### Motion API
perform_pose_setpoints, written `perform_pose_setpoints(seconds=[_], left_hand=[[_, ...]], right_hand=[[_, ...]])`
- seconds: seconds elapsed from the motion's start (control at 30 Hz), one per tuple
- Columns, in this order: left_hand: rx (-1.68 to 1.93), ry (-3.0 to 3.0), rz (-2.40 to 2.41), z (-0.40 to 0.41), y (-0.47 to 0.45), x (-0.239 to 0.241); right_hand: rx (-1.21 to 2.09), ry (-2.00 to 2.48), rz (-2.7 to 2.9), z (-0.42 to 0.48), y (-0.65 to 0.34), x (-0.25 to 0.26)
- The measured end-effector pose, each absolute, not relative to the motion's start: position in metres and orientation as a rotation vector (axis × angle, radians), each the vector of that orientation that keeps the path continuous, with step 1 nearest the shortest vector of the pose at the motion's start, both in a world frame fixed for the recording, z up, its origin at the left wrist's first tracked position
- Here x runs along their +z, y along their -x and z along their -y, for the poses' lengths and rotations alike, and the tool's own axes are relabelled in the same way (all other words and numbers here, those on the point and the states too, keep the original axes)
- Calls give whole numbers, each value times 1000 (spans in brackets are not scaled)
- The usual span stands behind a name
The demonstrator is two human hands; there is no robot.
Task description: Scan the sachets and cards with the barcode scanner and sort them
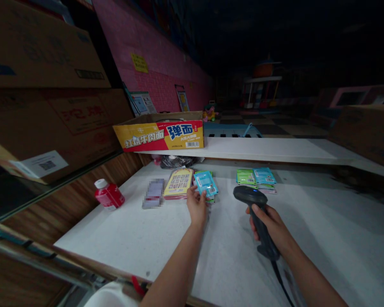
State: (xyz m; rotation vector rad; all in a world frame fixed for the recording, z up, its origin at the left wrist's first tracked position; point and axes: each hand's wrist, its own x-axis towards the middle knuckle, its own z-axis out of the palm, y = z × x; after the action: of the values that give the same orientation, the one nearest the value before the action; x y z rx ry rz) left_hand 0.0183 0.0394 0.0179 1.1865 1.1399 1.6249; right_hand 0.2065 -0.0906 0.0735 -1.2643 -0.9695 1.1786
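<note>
On the white worktop point(230, 256), just left of the barcode scanner point(254, 204), the left hand point(197, 207) rests loosely open, fingertips touching a blue packet point(205, 183) atop a small pile. Right hand point(270, 228) is closed around the scanner's grip, head aimed forward. Judged mid-run: this packet looks unscanned; green and blue packets point(256, 177) beyond the scanner lie apart, status unclear.

Both forearms bare, no sleeves in view up to the frame edge. Left hand point(197, 207) & right hand point(273, 226): no gloves, no rings, no watch or wristband seen. Nails short, unpainted as far as dim light shows. Below left forearm, a bit of white garment w/ red strap.
</note>
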Motion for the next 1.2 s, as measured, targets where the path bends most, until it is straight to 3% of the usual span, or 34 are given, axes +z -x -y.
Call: perform_pose_setpoints(seconds=[0.37, 0.8, 1.2], left_hand=[[1551, -1383, -1211, -47, -13, 16], [878, -2047, -2027, -25, 0, 50], [762, -2667, -1538, -24, -16, 37]], right_hand=[[1171, 1279, 943, 89, -206, 71], [1215, 1297, 945, 89, -207, 73], [1169, 1293, 927, 91, -203, 77]])
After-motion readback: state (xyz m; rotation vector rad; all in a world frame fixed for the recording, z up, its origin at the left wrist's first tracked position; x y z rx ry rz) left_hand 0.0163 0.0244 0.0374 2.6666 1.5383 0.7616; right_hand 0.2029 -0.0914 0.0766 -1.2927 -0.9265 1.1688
